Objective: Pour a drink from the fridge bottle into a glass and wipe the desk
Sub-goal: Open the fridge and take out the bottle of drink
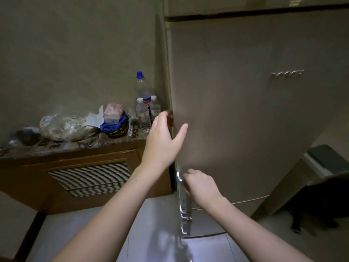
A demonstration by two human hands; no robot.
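A tall beige fridge (pixel 245 110) fills the right half of the view, its door closed or nearly so. My left hand (pixel 164 137) reaches to the door's left edge, fingers curled around the edge and thumb lying on the door front. My right hand (pixel 200 183) is lower down, fingers wrapped around the chrome vertical handle (pixel 184 208). The inside of the fridge is hidden, and no glass is visible. A blue cloth (pixel 111 125) lies on the counter (pixel 75 144) to the left of the fridge.
On the counter stand a tall bottle with a blue cap (pixel 141 87), two small water bottles (pixel 144 116), a pink tissue box (pixel 113 114) and a clear plastic bag (pixel 62 127). A wooden cabinet with a vent (pixel 90 178) sits below. A bin (pixel 324 163) stands at right.
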